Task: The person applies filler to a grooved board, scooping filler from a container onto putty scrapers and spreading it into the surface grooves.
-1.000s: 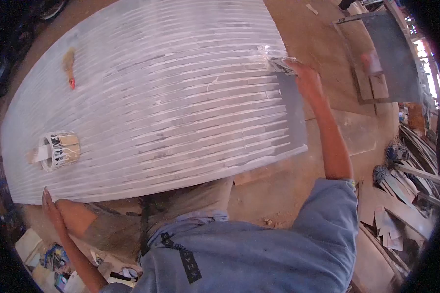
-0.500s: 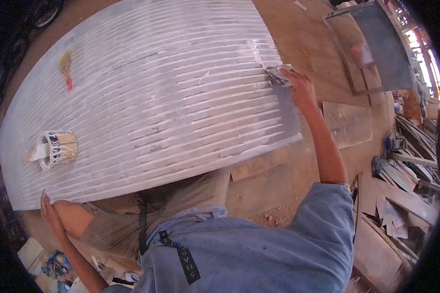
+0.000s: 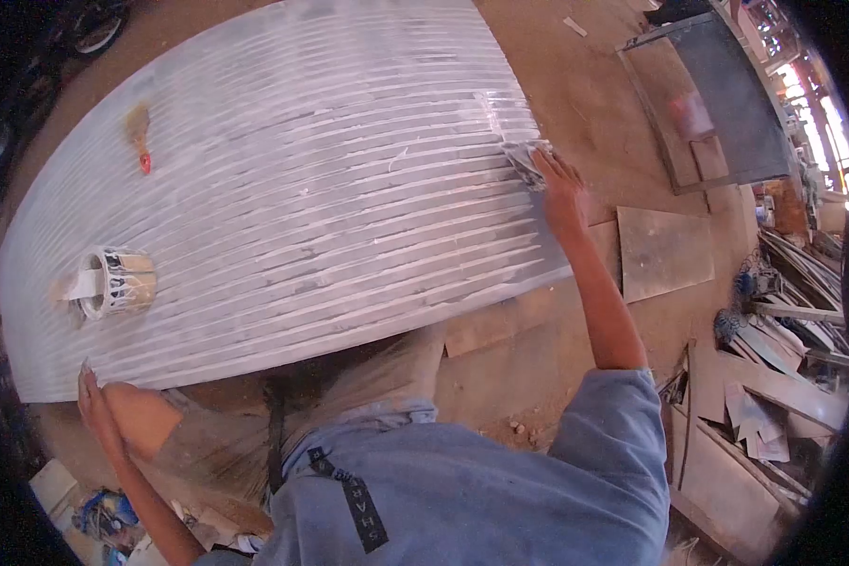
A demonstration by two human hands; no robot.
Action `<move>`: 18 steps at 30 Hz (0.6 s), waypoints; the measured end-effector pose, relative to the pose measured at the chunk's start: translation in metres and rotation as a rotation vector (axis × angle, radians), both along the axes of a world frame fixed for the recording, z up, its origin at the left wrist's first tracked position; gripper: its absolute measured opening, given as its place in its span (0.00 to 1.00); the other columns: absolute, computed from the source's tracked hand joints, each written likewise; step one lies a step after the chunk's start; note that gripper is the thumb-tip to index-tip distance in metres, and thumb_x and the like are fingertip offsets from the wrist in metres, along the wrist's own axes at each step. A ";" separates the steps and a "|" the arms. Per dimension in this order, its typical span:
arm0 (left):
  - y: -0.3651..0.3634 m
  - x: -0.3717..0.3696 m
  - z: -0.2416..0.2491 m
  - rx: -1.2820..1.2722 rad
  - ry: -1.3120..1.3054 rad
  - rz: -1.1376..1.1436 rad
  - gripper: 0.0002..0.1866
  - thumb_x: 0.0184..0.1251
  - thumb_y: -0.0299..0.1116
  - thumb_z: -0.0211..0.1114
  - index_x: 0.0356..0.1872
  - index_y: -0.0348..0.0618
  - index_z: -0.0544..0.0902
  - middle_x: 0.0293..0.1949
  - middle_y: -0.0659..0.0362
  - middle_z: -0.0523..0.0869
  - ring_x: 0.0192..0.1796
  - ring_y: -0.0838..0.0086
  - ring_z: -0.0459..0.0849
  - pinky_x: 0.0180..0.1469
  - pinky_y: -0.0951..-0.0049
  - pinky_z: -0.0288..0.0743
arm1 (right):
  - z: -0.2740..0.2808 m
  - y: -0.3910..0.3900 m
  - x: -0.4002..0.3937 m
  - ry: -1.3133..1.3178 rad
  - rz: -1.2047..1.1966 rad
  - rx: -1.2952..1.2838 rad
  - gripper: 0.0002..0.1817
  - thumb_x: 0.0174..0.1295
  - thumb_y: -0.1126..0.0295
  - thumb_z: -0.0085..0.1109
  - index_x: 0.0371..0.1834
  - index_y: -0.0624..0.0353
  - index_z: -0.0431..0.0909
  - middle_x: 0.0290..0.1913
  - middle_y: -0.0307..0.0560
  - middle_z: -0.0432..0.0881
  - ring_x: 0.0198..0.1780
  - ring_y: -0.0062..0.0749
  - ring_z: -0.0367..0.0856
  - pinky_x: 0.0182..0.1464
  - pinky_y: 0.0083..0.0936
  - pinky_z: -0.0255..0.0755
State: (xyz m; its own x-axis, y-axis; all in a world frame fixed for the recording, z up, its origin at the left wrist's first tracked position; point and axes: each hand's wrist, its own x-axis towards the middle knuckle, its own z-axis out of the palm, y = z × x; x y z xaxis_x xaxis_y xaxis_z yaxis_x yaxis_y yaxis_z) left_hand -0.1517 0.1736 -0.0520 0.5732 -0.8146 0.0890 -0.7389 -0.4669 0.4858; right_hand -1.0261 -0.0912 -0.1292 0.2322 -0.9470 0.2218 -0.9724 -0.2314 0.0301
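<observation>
A large ribbed panel (image 3: 349, 189), whitish with streaks of white filler, lies in front of me. At its right end my right hand (image 3: 561, 189) presses a thin, grey, white-smeared spreader (image 3: 525, 165) against the ribs. A thick white smear (image 3: 488, 111) runs just beyond that tool. My left hand (image 3: 91, 396) is by my bent knee at the panel's near left corner, fingers drawn together and pointing up. I cannot tell what is pinched there. A drip-covered tub (image 3: 130, 281) lies tipped on the panel's left side, with white stuff at its mouth.
Further up the panel lies a brush (image 3: 141, 137) with a red handle end. A framed dark panel (image 3: 717, 104) is on the floor at the far right, near a flat board (image 3: 665, 253). Scrap boards (image 3: 764, 377) pile up at right; clutter (image 3: 104, 514) sits at lower left.
My right hand and the spreader have moved slightly toward me and to the left over the ribs. The whole view has shifted a little; my left hand stays by the knee.
</observation>
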 end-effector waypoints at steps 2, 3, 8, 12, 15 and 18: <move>-0.003 0.000 0.003 0.093 -0.020 0.057 0.26 0.82 0.44 0.52 0.70 0.36 0.76 0.68 0.48 0.80 0.71 0.61 0.76 0.74 0.66 0.63 | -0.002 0.002 0.011 -0.060 -0.015 -0.013 0.37 0.57 0.79 0.59 0.75 0.49 0.69 0.75 0.45 0.72 0.73 0.45 0.71 0.72 0.47 0.65; -0.004 -0.007 0.008 0.094 -0.023 0.057 0.26 0.82 0.44 0.52 0.70 0.36 0.76 0.68 0.48 0.80 0.71 0.61 0.76 0.74 0.66 0.63 | 0.001 0.005 0.014 -0.006 -0.104 0.050 0.37 0.58 0.79 0.59 0.75 0.51 0.67 0.76 0.48 0.71 0.74 0.47 0.71 0.72 0.46 0.65; 0.001 0.019 -0.012 0.059 -0.030 0.035 0.27 0.83 0.46 0.51 0.70 0.36 0.76 0.70 0.47 0.79 0.72 0.61 0.75 0.74 0.66 0.63 | 0.011 0.021 -0.010 -0.008 -0.255 0.151 0.34 0.60 0.80 0.56 0.74 0.52 0.70 0.72 0.53 0.74 0.72 0.50 0.72 0.71 0.46 0.66; -0.007 -0.004 -0.001 0.053 -0.040 0.020 0.27 0.83 0.46 0.51 0.70 0.36 0.76 0.70 0.48 0.78 0.72 0.62 0.76 0.74 0.67 0.63 | 0.047 0.002 0.009 -0.055 -0.159 0.099 0.30 0.58 0.82 0.54 0.67 0.55 0.76 0.64 0.55 0.81 0.66 0.53 0.78 0.68 0.47 0.70; -0.009 -0.023 0.011 0.031 0.085 0.063 0.27 0.83 0.46 0.52 0.69 0.35 0.77 0.69 0.48 0.79 0.71 0.62 0.76 0.74 0.66 0.63 | 0.026 -0.039 0.005 -0.148 0.074 -0.002 0.30 0.55 0.84 0.52 0.63 0.53 0.80 0.62 0.54 0.83 0.62 0.52 0.81 0.65 0.45 0.74; 0.000 -0.018 0.005 0.034 0.041 0.088 0.27 0.83 0.46 0.52 0.68 0.35 0.77 0.68 0.48 0.80 0.71 0.61 0.77 0.74 0.66 0.64 | 0.032 -0.035 0.005 -0.167 0.111 0.074 0.32 0.51 0.85 0.51 0.62 0.49 0.83 0.62 0.50 0.84 0.61 0.50 0.82 0.63 0.43 0.75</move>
